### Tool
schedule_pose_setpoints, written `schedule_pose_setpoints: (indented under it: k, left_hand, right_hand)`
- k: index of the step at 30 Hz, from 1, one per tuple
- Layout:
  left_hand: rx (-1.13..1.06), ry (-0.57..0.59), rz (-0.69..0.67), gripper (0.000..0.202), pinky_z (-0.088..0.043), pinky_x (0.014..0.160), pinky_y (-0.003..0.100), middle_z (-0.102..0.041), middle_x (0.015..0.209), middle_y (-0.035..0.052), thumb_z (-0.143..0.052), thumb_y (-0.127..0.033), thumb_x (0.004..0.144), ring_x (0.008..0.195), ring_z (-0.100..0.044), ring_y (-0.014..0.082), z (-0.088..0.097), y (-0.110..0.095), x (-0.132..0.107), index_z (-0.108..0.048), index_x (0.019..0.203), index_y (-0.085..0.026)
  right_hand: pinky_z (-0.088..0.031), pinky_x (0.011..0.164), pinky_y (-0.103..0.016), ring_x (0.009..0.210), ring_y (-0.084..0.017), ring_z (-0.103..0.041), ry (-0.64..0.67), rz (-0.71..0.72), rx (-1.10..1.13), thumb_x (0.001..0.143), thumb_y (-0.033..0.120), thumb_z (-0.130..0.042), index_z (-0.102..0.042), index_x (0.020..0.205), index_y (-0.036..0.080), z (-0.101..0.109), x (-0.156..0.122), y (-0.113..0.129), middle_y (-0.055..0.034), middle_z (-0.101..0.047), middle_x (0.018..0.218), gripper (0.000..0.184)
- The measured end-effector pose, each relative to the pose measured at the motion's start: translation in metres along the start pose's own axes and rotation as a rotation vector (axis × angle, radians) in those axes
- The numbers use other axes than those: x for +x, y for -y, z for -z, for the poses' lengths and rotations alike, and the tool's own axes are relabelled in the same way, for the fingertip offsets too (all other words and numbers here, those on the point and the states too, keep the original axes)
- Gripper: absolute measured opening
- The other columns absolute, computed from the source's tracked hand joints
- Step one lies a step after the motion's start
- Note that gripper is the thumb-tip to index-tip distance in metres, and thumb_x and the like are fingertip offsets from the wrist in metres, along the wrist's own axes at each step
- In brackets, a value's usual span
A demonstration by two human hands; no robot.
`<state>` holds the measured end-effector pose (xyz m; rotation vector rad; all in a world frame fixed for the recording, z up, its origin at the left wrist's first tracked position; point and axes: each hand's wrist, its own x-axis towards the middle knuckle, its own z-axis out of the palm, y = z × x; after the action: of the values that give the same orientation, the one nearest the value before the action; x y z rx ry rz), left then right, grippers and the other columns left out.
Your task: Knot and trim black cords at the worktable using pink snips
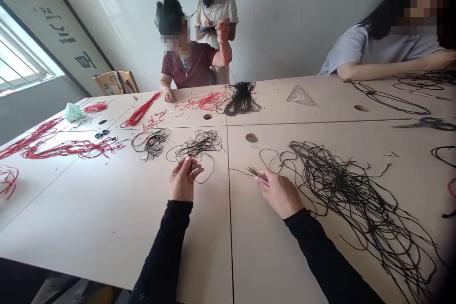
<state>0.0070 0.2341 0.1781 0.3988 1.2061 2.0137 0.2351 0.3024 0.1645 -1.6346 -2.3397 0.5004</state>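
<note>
My left hand (183, 179) is raised a little over the pale wooden table (107, 218), fingers pinched on a thin black cord (208, 171) that loops to its right. Just beyond it lies a small tangle of black cords (199, 145). My right hand (280, 192) rests on the table and is closed round a small pair of scissors (255, 174), their tips pointing left. To its right spreads a large loose heap of black cords (356, 194). Both arms wear black sleeves.
Red cords (67, 148) lie at the left, with a black cord bundle (241, 98) and more red cords (201, 102) at the far side. Three other people are at the table's far and right edges. Another pair of scissors (427, 124) lies at the right. Round holes (251, 137) dot the tabletop.
</note>
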Motion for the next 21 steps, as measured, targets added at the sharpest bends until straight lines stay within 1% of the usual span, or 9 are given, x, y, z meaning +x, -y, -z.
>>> schedule_pose_setpoints:
  k: [3, 5, 8, 10, 12, 14, 16, 18, 21]
  left_hand:
    - [0.094, -0.075, -0.047, 0.035, -0.055, 0.059, 0.026, -0.063, 0.069, -0.0002, -0.081, -0.031, 0.056, 0.059, -0.062, 0.0111, 0.025, -0.030, -0.006, -0.065, 0.082, -0.014]
    - [0.222, -0.140, -0.152, 0.033, -0.056, 0.058, 0.027, -0.064, 0.071, -0.0002, -0.080, -0.033, 0.059, 0.060, -0.062, 0.0122, 0.040, -0.058, -0.013, -0.065, 0.081, -0.015]
    - [0.482, -0.296, -0.452, 0.027, -0.056, 0.060, 0.029, -0.065, 0.072, 0.0000, -0.076, -0.034, 0.064, 0.062, -0.062, 0.0135, 0.060, -0.099, -0.022, -0.065, 0.082, -0.016]
    - [0.699, -0.392, -0.626, 0.026, -0.056, 0.064, 0.031, -0.066, 0.075, 0.0010, -0.072, -0.035, 0.067, 0.064, -0.063, 0.0151, 0.074, -0.114, -0.026, -0.067, 0.084, -0.017]
    - [0.937, -0.449, -0.662, 0.026, -0.055, 0.068, 0.033, -0.067, 0.076, 0.0020, -0.068, -0.036, 0.069, 0.066, -0.064, 0.0172, 0.090, -0.116, -0.029, -0.068, 0.087, -0.017]
    - [1.160, -0.429, -0.581, 0.022, -0.053, 0.067, 0.034, -0.068, 0.072, 0.0022, -0.065, -0.036, 0.069, 0.065, -0.064, 0.0192, 0.106, -0.108, -0.030, -0.069, 0.084, -0.019]
    - [1.361, -0.294, -0.473, 0.019, -0.051, 0.066, 0.034, -0.069, 0.069, 0.0028, -0.063, -0.036, 0.068, 0.065, -0.064, 0.0212, 0.118, -0.095, -0.032, -0.070, 0.077, -0.021]
    - [1.494, -0.161, -0.412, 0.020, -0.049, 0.066, 0.034, -0.071, 0.073, 0.0038, -0.062, -0.040, 0.067, 0.068, -0.064, 0.0230, 0.124, -0.085, -0.035, -0.071, 0.074, -0.024]
    - [1.562, -0.099, -0.454, 0.025, -0.047, 0.066, 0.034, -0.071, 0.078, 0.0053, -0.061, -0.046, 0.065, 0.070, -0.063, 0.0246, 0.124, -0.081, -0.040, -0.072, 0.076, -0.025]
  right_hand:
    - [-0.037, 0.054, -0.024, 0.071, -0.019, -0.065, 0.005, 0.002, 0.049, 0.089, 0.025, -0.052, -0.064, 0.093, 0.021, -0.001, 0.000, 0.000, -0.0046, -0.072, 0.081, 0.013]
    - [-0.038, 0.054, -0.025, 0.071, -0.019, -0.065, 0.005, 0.000, 0.079, 0.089, 0.027, -0.053, -0.064, 0.093, 0.021, 0.000, 0.000, 0.000, -0.0042, -0.072, 0.081, 0.013]
    - [-0.037, 0.053, -0.025, 0.070, -0.019, -0.065, 0.000, -0.006, 0.084, 0.089, 0.028, -0.054, -0.065, 0.094, 0.021, 0.000, 0.000, -0.001, -0.0047, -0.072, 0.081, 0.015]
    - [-0.036, 0.052, -0.025, 0.070, -0.019, -0.065, -0.001, -0.002, 0.091, 0.088, 0.029, -0.054, -0.066, 0.094, 0.021, 0.000, 0.001, -0.001, -0.0052, -0.072, 0.082, 0.016]
    - [-0.036, 0.051, -0.025, 0.070, -0.019, -0.065, 0.001, -0.001, 0.089, 0.088, 0.029, -0.054, -0.066, 0.094, 0.021, 0.000, 0.001, -0.002, -0.0051, -0.072, 0.081, 0.016]
    - [-0.035, 0.051, -0.025, 0.069, -0.019, -0.064, 0.001, -0.002, 0.083, 0.088, 0.030, -0.054, -0.066, 0.093, 0.021, 0.000, 0.001, -0.002, -0.0048, -0.072, 0.080, 0.016]
    - [-0.034, 0.051, -0.025, 0.070, -0.019, -0.064, -0.001, -0.001, 0.084, 0.088, 0.030, -0.054, -0.066, 0.093, 0.021, -0.001, 0.001, -0.003, -0.0047, -0.072, 0.079, 0.016]
    - [-0.033, 0.051, -0.025, 0.070, -0.019, -0.064, -0.003, -0.005, 0.087, 0.088, 0.031, -0.054, -0.066, 0.093, 0.021, -0.001, 0.001, -0.003, -0.0048, -0.072, 0.080, 0.016]
    - [-0.034, 0.054, -0.025, 0.074, -0.021, -0.066, -0.022, -0.014, 0.087, 0.088, 0.031, -0.054, -0.067, 0.093, 0.021, -0.001, -0.001, -0.002, -0.0053, -0.073, 0.083, 0.017]
